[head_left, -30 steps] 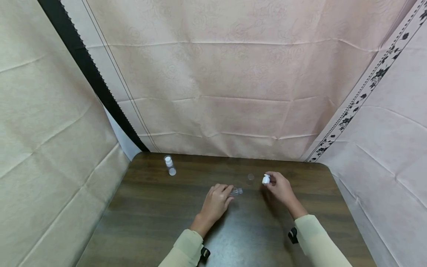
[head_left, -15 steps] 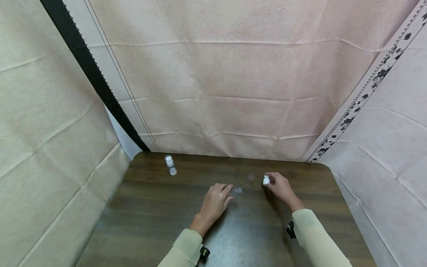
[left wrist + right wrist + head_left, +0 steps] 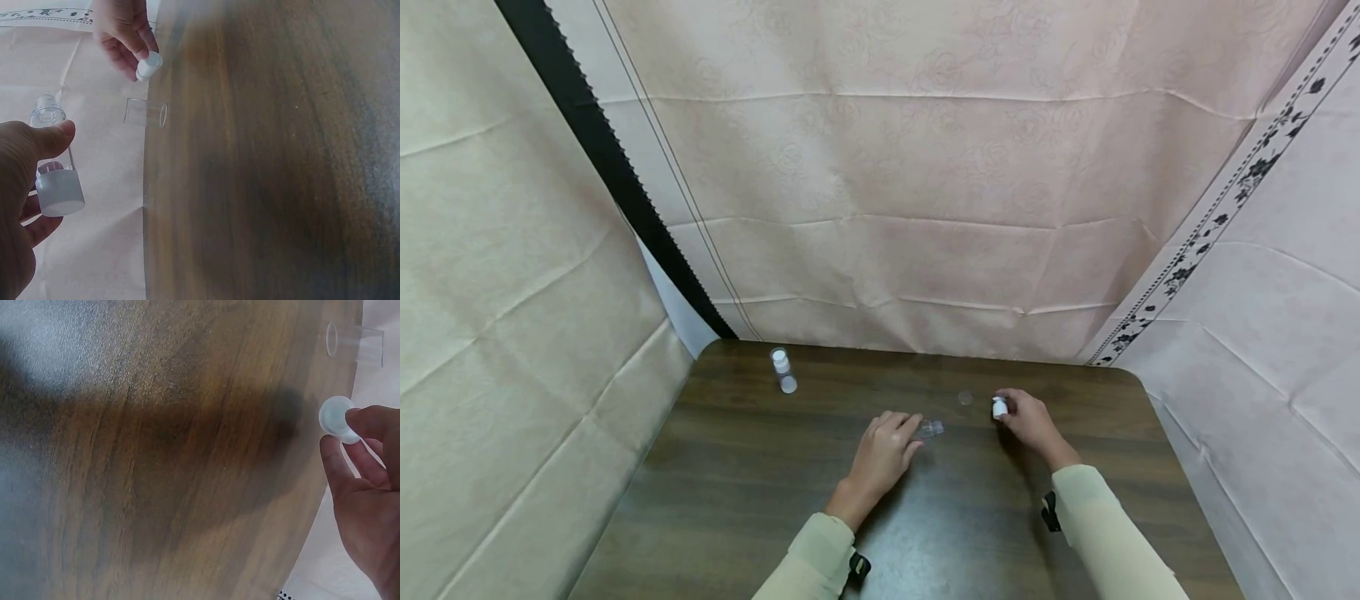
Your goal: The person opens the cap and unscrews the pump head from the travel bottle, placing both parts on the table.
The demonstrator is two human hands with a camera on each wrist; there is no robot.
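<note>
My left hand [image 3: 880,454] grips a small clear bottle with a white base band [image 3: 60,194]. In the head view the bottle's bare neck [image 3: 932,428] points right, away from the fingers. Over the right part of the table, my right hand [image 3: 1033,421] pinches a small white pump top [image 3: 999,407] between thumb and fingers. The right wrist view shows the round end of this pump top [image 3: 337,417]. Between the hands and a bit farther back, a clear cylindrical cap [image 3: 965,398] stands on the table, touched by neither hand.
A second small bottle with a white top [image 3: 783,372] stands at the back left of the brown wooden table [image 3: 722,500]. Pale cloth [image 3: 880,250] hangs behind the far edge and along both sides.
My right hand and the white pump top have shifted slightly down in the head view. The bottle in my left hand has drawn back a little to the left.
</note>
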